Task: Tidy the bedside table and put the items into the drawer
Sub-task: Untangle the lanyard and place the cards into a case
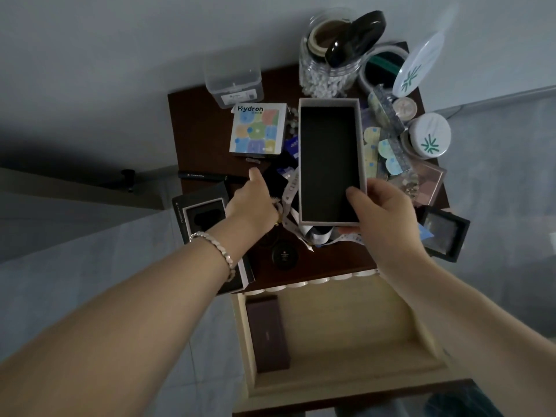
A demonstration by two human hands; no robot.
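The right hand grips the near end of the open box, thumb over its rim, holding it over the clutter on the table. The left hand reaches among dark items beside a paper strip. In this dim view I cannot tell whether its fingers have closed on anything. The drawer stands open below. As the box swings, its far end could knock the jar, or the strip could snag and drag small pieces off.

Grey box lined black; dark brown table; pale cream drawer
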